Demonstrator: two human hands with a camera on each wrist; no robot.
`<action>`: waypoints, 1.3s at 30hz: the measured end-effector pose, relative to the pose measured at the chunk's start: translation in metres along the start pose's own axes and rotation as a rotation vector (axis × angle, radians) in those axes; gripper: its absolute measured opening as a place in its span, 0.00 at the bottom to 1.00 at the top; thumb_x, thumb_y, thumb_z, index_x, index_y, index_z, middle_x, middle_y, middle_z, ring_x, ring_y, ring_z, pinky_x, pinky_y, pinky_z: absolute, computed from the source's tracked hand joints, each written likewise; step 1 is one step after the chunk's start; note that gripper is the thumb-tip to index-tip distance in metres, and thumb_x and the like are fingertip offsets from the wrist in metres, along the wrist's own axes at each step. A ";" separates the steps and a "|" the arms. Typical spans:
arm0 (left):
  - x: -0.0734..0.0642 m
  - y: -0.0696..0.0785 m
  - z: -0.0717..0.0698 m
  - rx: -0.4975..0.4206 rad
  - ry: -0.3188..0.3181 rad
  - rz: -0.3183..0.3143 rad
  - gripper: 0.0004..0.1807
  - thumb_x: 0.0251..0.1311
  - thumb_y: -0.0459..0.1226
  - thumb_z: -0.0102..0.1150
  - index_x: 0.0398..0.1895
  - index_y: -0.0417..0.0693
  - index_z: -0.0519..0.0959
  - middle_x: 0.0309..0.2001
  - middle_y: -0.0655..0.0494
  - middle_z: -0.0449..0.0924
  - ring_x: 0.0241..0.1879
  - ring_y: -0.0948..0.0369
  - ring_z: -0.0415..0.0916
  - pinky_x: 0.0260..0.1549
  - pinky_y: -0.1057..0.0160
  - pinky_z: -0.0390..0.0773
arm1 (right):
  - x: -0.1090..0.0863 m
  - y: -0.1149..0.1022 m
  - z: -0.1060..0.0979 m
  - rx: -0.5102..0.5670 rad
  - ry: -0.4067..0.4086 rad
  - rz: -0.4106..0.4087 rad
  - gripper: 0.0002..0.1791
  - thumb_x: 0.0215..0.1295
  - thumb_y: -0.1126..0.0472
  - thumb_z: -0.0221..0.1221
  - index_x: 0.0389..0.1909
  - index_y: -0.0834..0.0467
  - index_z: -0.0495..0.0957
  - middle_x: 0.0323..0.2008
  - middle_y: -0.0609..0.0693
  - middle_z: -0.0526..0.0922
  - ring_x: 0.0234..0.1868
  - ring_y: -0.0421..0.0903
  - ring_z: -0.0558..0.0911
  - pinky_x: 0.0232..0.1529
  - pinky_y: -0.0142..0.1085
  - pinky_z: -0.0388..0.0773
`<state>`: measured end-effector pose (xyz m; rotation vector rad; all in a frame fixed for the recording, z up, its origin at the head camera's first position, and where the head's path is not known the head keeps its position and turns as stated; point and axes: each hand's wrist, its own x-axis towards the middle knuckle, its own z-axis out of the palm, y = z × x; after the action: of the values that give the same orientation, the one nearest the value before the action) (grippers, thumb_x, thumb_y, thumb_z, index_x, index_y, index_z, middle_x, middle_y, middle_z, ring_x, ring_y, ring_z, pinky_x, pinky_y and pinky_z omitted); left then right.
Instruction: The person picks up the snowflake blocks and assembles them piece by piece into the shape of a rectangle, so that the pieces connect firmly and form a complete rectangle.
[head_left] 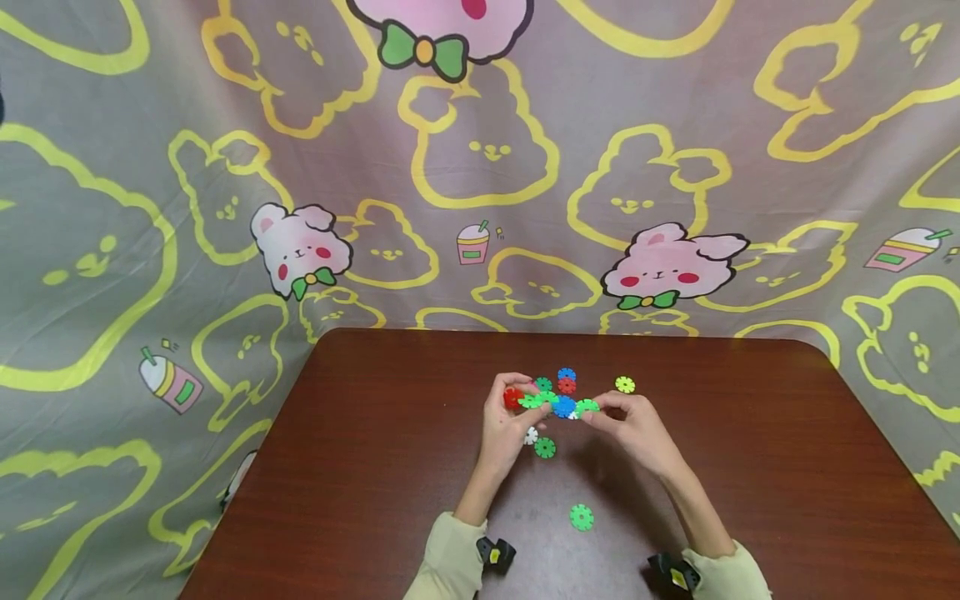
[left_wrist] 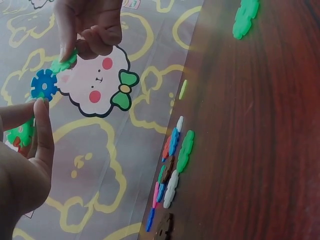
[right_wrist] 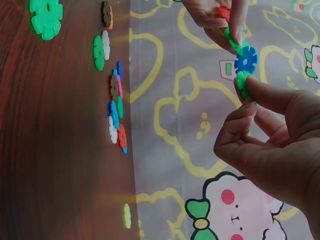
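Note:
Above the table, my left hand point(head_left: 501, 429) pinches a short chain of notched plastic snowflake discs. A red disc point(head_left: 513, 398) and green discs point(head_left: 531, 401) sit within that hand, partly hidden by its fingers. From its fingertips sticks out a blue disc point(right_wrist: 245, 60) with a hole in the middle. My right hand point(head_left: 636, 427) pinches a green disc point(right_wrist: 243, 82) between thumb and forefinger, its edge right at the blue disc's rim. Both wrist views show the two hands facing each other across the blue disc.
Loose discs lie on the brown table point(head_left: 360, 467): a green one point(head_left: 582, 517) near the front, another green point(head_left: 545, 448) beside a white one point(head_left: 531, 436), and a yellow one point(head_left: 625, 384) farther back. Brown discs point(right_wrist: 114, 87) lie among several others. A patterned cloth point(head_left: 525, 225) hangs behind.

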<state>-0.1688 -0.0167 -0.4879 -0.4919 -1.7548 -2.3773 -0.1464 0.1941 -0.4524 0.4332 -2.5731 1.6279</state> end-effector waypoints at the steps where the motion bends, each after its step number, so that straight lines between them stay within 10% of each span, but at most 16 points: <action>1: 0.000 0.000 0.000 -0.001 0.000 -0.001 0.25 0.56 0.19 0.67 0.55 0.25 0.67 0.43 0.32 0.76 0.25 0.64 0.81 0.24 0.64 0.84 | 0.000 0.000 0.000 -0.009 0.001 -0.006 0.05 0.67 0.64 0.68 0.39 0.62 0.88 0.36 0.53 0.86 0.35 0.45 0.79 0.34 0.33 0.77; 8: -0.001 0.000 0.002 -0.005 -0.002 -0.012 0.24 0.55 0.19 0.67 0.53 0.26 0.69 0.40 0.47 0.78 0.25 0.64 0.80 0.24 0.63 0.85 | -0.002 -0.001 0.005 -0.149 0.037 -0.114 0.03 0.70 0.67 0.65 0.38 0.62 0.86 0.32 0.47 0.80 0.33 0.41 0.74 0.34 0.34 0.74; 17: -0.002 0.002 0.003 0.025 -0.021 -0.009 0.24 0.55 0.19 0.68 0.53 0.25 0.69 0.41 0.41 0.81 0.26 0.63 0.81 0.29 0.32 0.80 | -0.001 -0.003 0.009 -0.245 0.067 -0.244 0.05 0.69 0.72 0.63 0.34 0.60 0.83 0.29 0.42 0.71 0.30 0.39 0.70 0.30 0.33 0.70; 30: 0.002 0.005 -0.002 -0.069 0.057 0.026 0.22 0.53 0.16 0.65 0.50 0.23 0.68 0.39 0.40 0.82 0.23 0.63 0.82 0.23 0.63 0.85 | -0.002 -0.002 0.002 -0.313 0.220 -0.263 0.06 0.68 0.73 0.63 0.33 0.60 0.82 0.29 0.42 0.72 0.29 0.38 0.69 0.31 0.34 0.69; 39: -0.001 0.001 0.004 -0.041 0.024 0.044 0.22 0.53 0.18 0.67 0.49 0.24 0.69 0.39 0.44 0.80 0.23 0.62 0.82 0.23 0.59 0.86 | -0.002 -0.001 0.005 -0.092 0.137 -0.065 0.07 0.76 0.64 0.59 0.36 0.59 0.82 0.26 0.48 0.76 0.27 0.43 0.74 0.30 0.34 0.72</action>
<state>-0.1673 -0.0128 -0.4862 -0.4994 -1.6710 -2.3836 -0.1437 0.1896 -0.4545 0.3807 -2.4943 1.4574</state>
